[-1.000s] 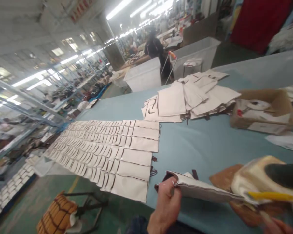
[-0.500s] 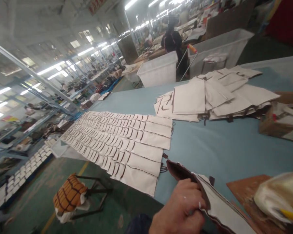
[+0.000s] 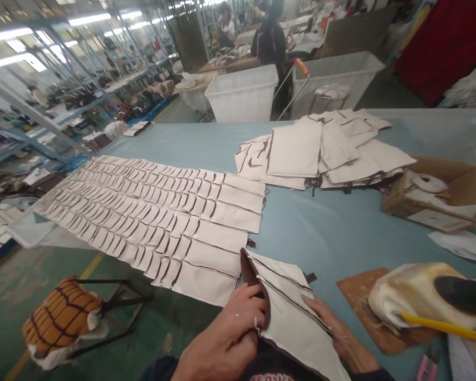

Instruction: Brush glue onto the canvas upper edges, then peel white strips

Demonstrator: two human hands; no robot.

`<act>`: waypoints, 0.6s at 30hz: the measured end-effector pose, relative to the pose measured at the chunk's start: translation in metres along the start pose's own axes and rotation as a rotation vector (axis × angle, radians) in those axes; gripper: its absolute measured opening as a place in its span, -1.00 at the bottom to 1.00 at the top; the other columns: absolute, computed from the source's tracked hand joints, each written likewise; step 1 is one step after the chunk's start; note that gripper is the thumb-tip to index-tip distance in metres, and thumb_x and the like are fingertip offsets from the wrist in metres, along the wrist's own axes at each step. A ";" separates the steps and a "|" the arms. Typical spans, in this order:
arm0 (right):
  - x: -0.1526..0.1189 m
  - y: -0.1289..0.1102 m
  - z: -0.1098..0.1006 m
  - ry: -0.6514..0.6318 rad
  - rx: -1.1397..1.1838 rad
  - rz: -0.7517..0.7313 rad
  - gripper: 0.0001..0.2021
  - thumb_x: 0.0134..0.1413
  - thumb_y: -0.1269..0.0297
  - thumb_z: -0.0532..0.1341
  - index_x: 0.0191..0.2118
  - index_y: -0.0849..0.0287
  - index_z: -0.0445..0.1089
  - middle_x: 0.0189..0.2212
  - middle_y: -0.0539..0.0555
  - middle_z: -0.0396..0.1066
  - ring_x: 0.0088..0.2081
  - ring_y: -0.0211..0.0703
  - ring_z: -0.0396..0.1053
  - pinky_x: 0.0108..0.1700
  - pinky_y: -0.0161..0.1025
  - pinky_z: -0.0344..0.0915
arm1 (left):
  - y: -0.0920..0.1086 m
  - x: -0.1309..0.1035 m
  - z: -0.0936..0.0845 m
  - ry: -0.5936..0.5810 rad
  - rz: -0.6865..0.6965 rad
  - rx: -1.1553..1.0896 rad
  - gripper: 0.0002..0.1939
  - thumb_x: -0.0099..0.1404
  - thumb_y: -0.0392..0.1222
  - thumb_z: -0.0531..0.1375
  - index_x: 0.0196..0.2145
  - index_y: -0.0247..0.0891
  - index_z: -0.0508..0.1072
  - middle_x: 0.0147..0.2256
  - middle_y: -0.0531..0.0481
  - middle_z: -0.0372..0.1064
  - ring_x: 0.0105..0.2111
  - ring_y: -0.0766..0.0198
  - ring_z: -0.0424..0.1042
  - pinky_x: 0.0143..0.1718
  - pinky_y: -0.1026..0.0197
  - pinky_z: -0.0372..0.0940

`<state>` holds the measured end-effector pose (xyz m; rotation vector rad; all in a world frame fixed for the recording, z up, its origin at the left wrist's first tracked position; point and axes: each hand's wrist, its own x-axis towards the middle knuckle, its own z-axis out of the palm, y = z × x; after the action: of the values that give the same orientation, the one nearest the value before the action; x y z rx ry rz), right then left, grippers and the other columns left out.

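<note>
We are on a textile workshop floor: rows of overlapping cream fabric pieces [image 3: 154, 218] cover part of our long blue worktable [image 3: 321, 233], big white bins [image 3: 241, 95] stand behind it, and strip lights [image 3: 89, 19] hang over crowded shelving [image 3: 117, 83].

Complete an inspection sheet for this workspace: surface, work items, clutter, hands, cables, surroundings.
Surface: blue table, partly covered.
Work items: cream bag with a brown edge; overlapping rows of cream pieces; loose pile farther back.
Clutter: carton, brown board, yellow handle, pink-handled tool.
Hands: left hand grips the bag's brown edge; right hand touches its side.
Cables: nothing seen.
Surroundings: stool on the floor at left; white bins and a person beyond the table.
</note>
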<state>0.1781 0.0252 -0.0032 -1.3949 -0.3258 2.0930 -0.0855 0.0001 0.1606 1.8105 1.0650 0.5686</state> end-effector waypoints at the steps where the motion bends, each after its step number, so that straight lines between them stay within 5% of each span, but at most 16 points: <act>1: 0.004 0.001 0.004 0.006 0.020 0.033 -0.55 -0.25 0.10 0.55 -0.17 0.14 0.58 -0.17 0.16 0.66 -0.01 0.22 0.58 0.10 0.03 0.47 | -0.004 -0.006 -0.006 0.013 -0.031 -0.059 -0.86 0.33 -0.31 0.11 -0.20 -0.18 0.44 0.02 -0.16 0.49 0.28 -0.01 0.25 0.41 -0.13 0.02; 6: 0.007 -0.008 0.036 0.121 0.088 0.054 -0.31 -0.31 0.03 0.59 0.03 0.13 0.49 -0.17 0.12 0.67 -0.07 0.21 0.61 0.02 0.01 0.52 | -0.017 -0.021 -0.029 0.280 -0.152 -0.185 -0.60 0.44 0.16 0.12 -0.29 -0.23 0.50 -0.03 -0.23 0.54 0.25 -0.12 0.33 0.35 -0.12 0.16; 12: 0.012 -0.025 0.089 0.162 0.006 -0.131 -0.19 -0.33 -0.09 0.57 0.09 0.19 0.48 -0.12 0.19 0.65 -0.07 0.27 0.59 -0.04 0.02 0.55 | -0.034 -0.034 -0.065 0.525 -0.127 0.019 -0.53 0.46 0.17 0.07 -0.33 -0.22 0.56 -0.03 -0.22 0.58 0.30 -0.16 0.30 0.36 -0.21 0.16; 15: 0.038 -0.009 0.117 0.121 -0.045 -0.204 -0.27 -0.24 -0.15 0.52 0.04 0.19 0.52 -0.07 0.21 0.63 -0.03 0.28 0.58 0.02 0.06 0.52 | -0.071 -0.063 -0.072 0.650 -0.225 0.161 -0.59 0.45 0.10 0.10 -0.29 -0.21 0.60 0.10 -0.25 0.54 0.36 -0.19 0.21 0.33 -0.31 0.20; 18: 0.075 0.026 0.143 0.004 -0.104 -0.194 -0.33 -0.25 -0.15 0.51 -0.07 0.25 0.57 -0.11 0.26 0.64 0.02 0.30 0.55 0.11 0.09 0.46 | -0.129 -0.099 -0.059 0.746 -0.439 0.251 -0.62 0.42 0.09 0.12 -0.18 -0.19 0.65 0.15 -0.24 0.52 0.35 -0.19 0.25 0.30 -0.32 0.26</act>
<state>0.0197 0.0664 -0.0131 -1.3684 -0.5530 1.9386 -0.2349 -0.0314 0.0798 1.5047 2.0508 0.8931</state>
